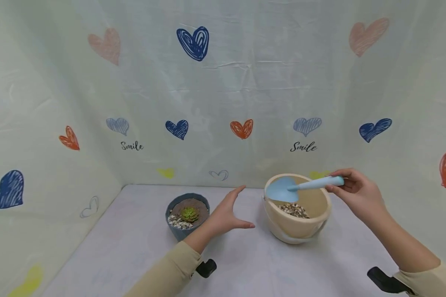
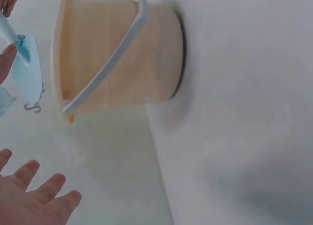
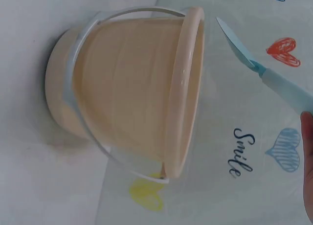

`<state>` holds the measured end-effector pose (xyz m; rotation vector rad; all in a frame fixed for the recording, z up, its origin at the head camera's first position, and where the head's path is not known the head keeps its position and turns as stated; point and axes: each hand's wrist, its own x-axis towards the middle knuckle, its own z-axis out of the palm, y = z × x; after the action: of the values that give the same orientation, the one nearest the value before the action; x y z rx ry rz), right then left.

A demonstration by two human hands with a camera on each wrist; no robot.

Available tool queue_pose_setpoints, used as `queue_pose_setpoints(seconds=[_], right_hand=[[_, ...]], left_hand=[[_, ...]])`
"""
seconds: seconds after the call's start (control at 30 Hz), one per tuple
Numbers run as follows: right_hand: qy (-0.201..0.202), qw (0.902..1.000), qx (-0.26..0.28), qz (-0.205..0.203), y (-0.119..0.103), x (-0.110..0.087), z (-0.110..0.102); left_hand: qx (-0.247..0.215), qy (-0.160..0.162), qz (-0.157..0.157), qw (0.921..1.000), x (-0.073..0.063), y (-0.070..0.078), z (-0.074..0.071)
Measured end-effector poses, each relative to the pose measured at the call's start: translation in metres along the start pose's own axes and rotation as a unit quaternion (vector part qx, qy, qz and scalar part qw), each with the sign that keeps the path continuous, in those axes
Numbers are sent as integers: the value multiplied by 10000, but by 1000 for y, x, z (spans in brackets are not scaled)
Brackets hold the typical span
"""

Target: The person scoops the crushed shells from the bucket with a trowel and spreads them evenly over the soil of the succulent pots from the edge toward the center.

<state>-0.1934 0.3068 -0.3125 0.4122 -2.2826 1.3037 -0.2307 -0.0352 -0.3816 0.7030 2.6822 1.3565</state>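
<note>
My right hand [image 1: 360, 194] grips the handle of a light blue shovel [image 1: 284, 189] above the rim of a cream bucket [image 1: 301, 231]. The right wrist view shows the shovel [image 3: 283, 85] clear of the bucket's mouth. Small mixed pebbles [image 1: 294, 210] lie inside the bucket, whose pale handle hangs down its front. Between bucket and plant pot, my left hand [image 1: 224, 216] is held with thumb and fingers spread, touching nothing. To its left stands a blue-grey pot [image 1: 176, 233] with a green succulent [image 1: 189, 213], brown soil and whitish pebbles [image 1: 180, 222] along its front left.
The pot and bucket stand on a white-covered table [image 1: 115, 247]. A pale curtain [image 1: 223, 90] printed with hearts and "Smile" closes off the back and sides. A black wrist camera [image 1: 206, 268] sits under the left sleeve, another [image 1: 386, 280] under the right.
</note>
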Motion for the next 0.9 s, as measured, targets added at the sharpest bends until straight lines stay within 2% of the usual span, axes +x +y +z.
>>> queue_pose_setpoints(seconds=[0.13, 0.33, 0.6, 0.73, 0.9], right_hand=[[47, 9998, -137, 151, 6, -6, -7], [-66, 9971, -652, 390, 21, -11, -6], [-818, 9867, -1199, 737, 40, -6, 2], [-1179, 9805, -1287, 900, 46, 0, 8], [-1497, 9763, -1227, 967, 53, 9, 13]], left_hand=[[-240, -102, -100, 9996, 11, 1, 19], [-444, -150, -12, 9989, 28, 6, 41], [-546, -10, -13, 9985, 46, 10, 58], [-619, 122, -160, 9979, 55, 10, 64], [-684, 135, -481, 9964, 65, 9, 69]])
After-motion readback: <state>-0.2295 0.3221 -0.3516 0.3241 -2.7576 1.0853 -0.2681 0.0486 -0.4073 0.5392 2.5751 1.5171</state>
